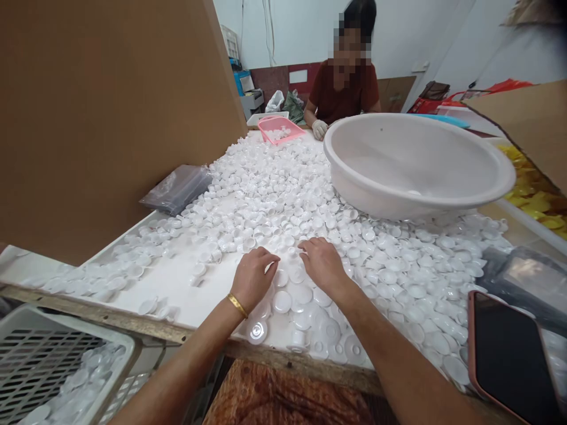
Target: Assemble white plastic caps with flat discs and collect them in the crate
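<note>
A white table is strewn with several small white plastic caps. My left hand, with a gold bangle on its wrist, rests knuckles-up among the caps near the front edge, fingers curled down onto them. My right hand lies just beside it, fingers also bent down over the caps. What the fingertips pinch is hidden under each hand. A large white basin sits tilted on the caps to the right, beyond my right hand.
A tall brown cardboard sheet walls the left side. A grey slatted crate with caps stands lower left. A phone lies at right. Across the table a person's gloved hand rests by a pink basket. Yellow caps fill a tray at right.
</note>
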A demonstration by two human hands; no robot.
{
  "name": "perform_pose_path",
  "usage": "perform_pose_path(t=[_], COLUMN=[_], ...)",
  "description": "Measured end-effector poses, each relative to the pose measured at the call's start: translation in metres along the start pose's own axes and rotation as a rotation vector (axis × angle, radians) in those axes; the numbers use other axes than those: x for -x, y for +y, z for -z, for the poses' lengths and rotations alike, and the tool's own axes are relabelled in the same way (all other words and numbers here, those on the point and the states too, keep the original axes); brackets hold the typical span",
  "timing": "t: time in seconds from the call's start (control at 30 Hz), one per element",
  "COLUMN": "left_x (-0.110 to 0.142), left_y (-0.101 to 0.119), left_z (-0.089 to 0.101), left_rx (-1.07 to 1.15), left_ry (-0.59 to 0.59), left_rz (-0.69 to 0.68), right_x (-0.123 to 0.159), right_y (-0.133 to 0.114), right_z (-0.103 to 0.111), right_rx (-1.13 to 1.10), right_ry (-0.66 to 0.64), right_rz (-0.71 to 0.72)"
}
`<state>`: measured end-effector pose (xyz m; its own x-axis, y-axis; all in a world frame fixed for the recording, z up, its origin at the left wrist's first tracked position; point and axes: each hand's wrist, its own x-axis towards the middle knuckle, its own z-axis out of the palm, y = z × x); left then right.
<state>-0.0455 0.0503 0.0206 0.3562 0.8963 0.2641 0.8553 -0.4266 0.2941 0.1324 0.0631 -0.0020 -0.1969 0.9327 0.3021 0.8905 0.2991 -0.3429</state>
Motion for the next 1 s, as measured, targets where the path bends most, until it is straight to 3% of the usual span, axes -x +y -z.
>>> perform_pose_path(t=[0.17,0.27,0.37,0.47,0.6,0.7,0.83,1.0], left_x=[-0.024,-0.032,-0.035,-0.034,-0.035,-0.037,-0.036,-0.030], left_y=[0.021,0.036,0.042,0.034,0.008,-0.007,-0.007,-0.003], left_z=[-0.013,-0.024,-0.028,-0.022,-0.008,-0.006,-0.016,-0.022], left_rx=[-0.137,-0.246,-0.236,-0.149,-0.023,0.028,-0.043,-0.205], left_ry=[-0.268,-0.336,-0.339,-0.321,-0.168,-0.060,-0.022,-0.112], left_rz=[-0.048,-0.081,-0.097,-0.013,0.178,0.234,0.088,-0.158], right_x=[0.000,0.001,0.002,0.002,-0.001,-0.004,-0.004,-0.003], right_y=[0.007,0.006,0.002,-0.003,-0.008,-0.010,-0.011,-0.010], right_z=[0.015,0.012,0.003,-0.004,-0.010,-0.013,-0.014,-0.012], right_rx=[0.083,0.067,0.049,0.027,0.049,0.101,0.119,0.116], right_ry=[-0.080,-0.134,-0.137,-0.144,-0.146,-0.142,-0.173,-0.193], right_rz=[-0.085,-0.066,-0.048,-0.038,-0.054,-0.070,-0.032,-0.018])
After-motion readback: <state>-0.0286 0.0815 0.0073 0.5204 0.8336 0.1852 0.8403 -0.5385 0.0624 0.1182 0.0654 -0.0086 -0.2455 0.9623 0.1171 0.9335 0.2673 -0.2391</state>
